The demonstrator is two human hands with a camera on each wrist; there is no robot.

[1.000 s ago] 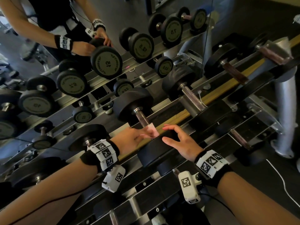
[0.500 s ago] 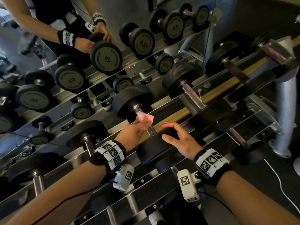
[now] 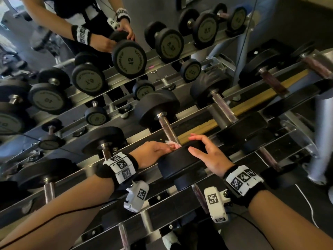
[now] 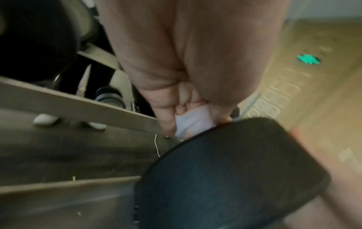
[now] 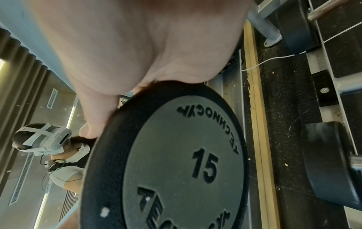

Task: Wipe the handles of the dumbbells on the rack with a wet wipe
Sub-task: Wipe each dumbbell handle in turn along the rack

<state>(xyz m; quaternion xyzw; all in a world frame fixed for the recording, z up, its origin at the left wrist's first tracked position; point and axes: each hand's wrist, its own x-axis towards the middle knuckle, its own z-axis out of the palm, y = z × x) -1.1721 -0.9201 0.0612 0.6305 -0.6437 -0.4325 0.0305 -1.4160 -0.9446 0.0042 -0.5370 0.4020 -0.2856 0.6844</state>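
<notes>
A black 15-marked dumbbell lies on the rack's middle tier, its knurled handle (image 3: 166,127) running from the far head (image 3: 156,107) to the near head (image 3: 180,159). My left hand (image 3: 170,146) pinches a white wet wipe (image 3: 173,143) against the handle's near end, right beside the near head. In the left wrist view, the wipe (image 4: 192,122) is bunched between thumb and fingers above that head (image 4: 225,178). My right hand (image 3: 193,144) lies over the near head with its fingers bent over the far edge. The right wrist view has the palm on the plate's rim (image 5: 186,162) and the thumb (image 5: 92,124) down its side.
Neighbouring dumbbells sit close on both sides, one handle to the right (image 3: 223,107) and one to the left (image 3: 106,150). A mirror (image 3: 126,60) behind the rack doubles everything. Lower-tier handles (image 3: 198,195) lie under my wrists. A white cable (image 3: 306,199) runs on the floor.
My left hand slid the wipe up the handle toward the far head, then back down to the near end. The right hand stayed on the near head.
</notes>
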